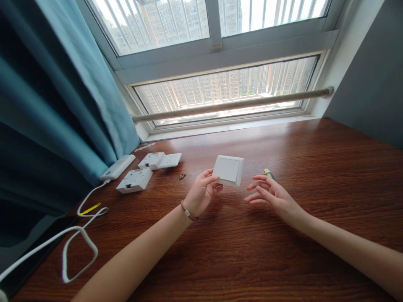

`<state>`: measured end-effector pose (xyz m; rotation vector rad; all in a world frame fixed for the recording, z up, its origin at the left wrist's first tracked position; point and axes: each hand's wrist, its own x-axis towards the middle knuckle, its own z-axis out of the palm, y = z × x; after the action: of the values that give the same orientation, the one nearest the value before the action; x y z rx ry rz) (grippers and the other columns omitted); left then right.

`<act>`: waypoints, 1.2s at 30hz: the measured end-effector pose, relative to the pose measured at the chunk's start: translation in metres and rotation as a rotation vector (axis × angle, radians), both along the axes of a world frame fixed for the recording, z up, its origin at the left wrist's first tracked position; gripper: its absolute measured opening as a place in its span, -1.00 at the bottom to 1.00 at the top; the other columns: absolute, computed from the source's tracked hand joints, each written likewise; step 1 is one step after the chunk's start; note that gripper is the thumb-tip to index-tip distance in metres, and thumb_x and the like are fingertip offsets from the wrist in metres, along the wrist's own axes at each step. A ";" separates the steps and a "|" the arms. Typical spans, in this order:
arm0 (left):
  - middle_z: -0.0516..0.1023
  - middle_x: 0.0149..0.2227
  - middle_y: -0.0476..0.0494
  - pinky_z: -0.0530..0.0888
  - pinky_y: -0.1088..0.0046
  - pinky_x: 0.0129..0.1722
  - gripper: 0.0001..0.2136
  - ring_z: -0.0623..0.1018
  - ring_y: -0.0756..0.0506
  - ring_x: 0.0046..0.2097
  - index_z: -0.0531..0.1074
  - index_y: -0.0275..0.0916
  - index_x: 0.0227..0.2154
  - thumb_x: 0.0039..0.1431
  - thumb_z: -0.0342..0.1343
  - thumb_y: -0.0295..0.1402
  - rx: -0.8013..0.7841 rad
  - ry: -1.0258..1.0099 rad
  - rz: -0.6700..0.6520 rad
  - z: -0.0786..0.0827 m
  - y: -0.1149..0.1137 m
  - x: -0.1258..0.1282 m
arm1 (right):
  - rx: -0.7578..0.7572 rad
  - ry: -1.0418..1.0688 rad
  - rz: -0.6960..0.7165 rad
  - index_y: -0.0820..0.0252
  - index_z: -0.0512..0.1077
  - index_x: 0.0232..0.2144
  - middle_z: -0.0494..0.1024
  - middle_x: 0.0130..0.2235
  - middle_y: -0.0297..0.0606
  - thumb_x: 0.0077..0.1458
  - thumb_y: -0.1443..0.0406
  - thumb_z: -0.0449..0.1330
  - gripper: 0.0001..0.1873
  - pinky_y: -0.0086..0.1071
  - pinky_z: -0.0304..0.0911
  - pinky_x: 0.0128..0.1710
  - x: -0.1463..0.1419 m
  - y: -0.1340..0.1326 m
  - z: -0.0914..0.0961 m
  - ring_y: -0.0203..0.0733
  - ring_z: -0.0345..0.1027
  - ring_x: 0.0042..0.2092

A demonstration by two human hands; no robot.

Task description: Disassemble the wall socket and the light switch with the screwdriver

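Observation:
My left hand point(201, 191) pinches the left edge of a white square wall switch plate point(228, 170) and holds it just above the wooden table point(252, 251). A thin band is on that wrist. To the right of the plate, my right hand point(270, 193) hovers with its fingers spread and nothing in them, a short gap from the plate. A tool with a yellow tip point(268, 173) lies on the table just behind the right hand, mostly hidden by the fingers.
At the left lie a white switch base point(134, 180), two more white switch parts point(160, 160), a few small dark screws point(181, 176), a white power bank point(117, 167) and a looping white cable point(75, 235). A teal curtain point(56, 105) hangs left; a window point(220, 84) runs behind.

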<state>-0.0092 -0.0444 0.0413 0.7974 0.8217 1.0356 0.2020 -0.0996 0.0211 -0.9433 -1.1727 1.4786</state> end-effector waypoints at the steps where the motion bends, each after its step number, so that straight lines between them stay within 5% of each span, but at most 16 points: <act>1: 0.51 -0.22 -0.17 0.42 0.51 -0.38 -0.76 0.52 -0.01 -0.31 0.37 -0.30 -0.24 -0.04 0.14 -0.52 0.005 0.013 0.038 0.002 0.001 -0.010 | -0.003 -0.001 -0.003 0.14 0.12 -0.15 0.39 -0.24 -0.25 0.02 0.06 0.16 -0.55 -0.19 0.38 -0.24 0.000 0.000 0.000 -0.13 0.48 -0.30; 10: 0.55 -0.32 -0.23 0.46 0.52 -0.53 -0.78 0.53 -0.04 -0.43 0.41 -0.38 -0.27 -0.03 0.06 -0.64 -0.032 0.193 0.551 -0.013 0.007 -0.143 | -0.071 -0.024 0.050 0.15 0.11 -0.16 0.39 -0.30 -0.27 -0.03 0.02 0.19 -0.49 -0.25 0.37 -0.30 -0.005 -0.004 -0.006 -0.17 0.46 -0.32; 14: 0.53 -0.39 -0.19 0.42 0.55 -0.60 -0.80 0.50 -0.01 -0.51 0.38 -0.36 -0.31 -0.02 0.04 -0.67 -0.115 0.246 0.716 -0.023 0.014 -0.181 | -0.080 -0.022 0.074 0.16 0.10 -0.17 0.40 -0.33 -0.28 -0.06 -0.01 0.20 -0.46 -0.27 0.36 -0.32 -0.007 -0.004 -0.008 -0.18 0.45 -0.34; 21: 0.47 -0.53 -0.08 0.40 0.55 -0.64 -0.83 0.47 0.01 -0.60 0.32 -0.34 -0.38 -0.02 0.02 -0.69 -0.176 0.322 0.796 -0.030 0.029 -0.198 | -0.060 -0.036 0.075 0.17 0.09 -0.16 0.39 -0.33 -0.28 -0.07 -0.03 0.19 -0.42 -0.26 0.35 -0.32 -0.007 -0.004 -0.009 -0.19 0.45 -0.34; 36: 0.45 -0.52 -0.05 0.42 0.60 -0.61 -0.83 0.48 0.02 -0.55 0.30 -0.31 -0.39 -0.01 0.02 -0.68 -0.228 0.438 0.760 -0.035 0.045 -0.207 | -0.038 -0.048 0.081 0.17 0.08 -0.16 0.38 -0.34 -0.29 -0.07 -0.03 0.18 -0.42 -0.25 0.36 -0.34 -0.008 -0.001 -0.014 -0.22 0.43 -0.37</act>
<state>-0.2160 0.0007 0.0062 0.5177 1.6672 1.4112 0.1944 -0.1004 0.0073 -0.9721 -1.2342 1.5552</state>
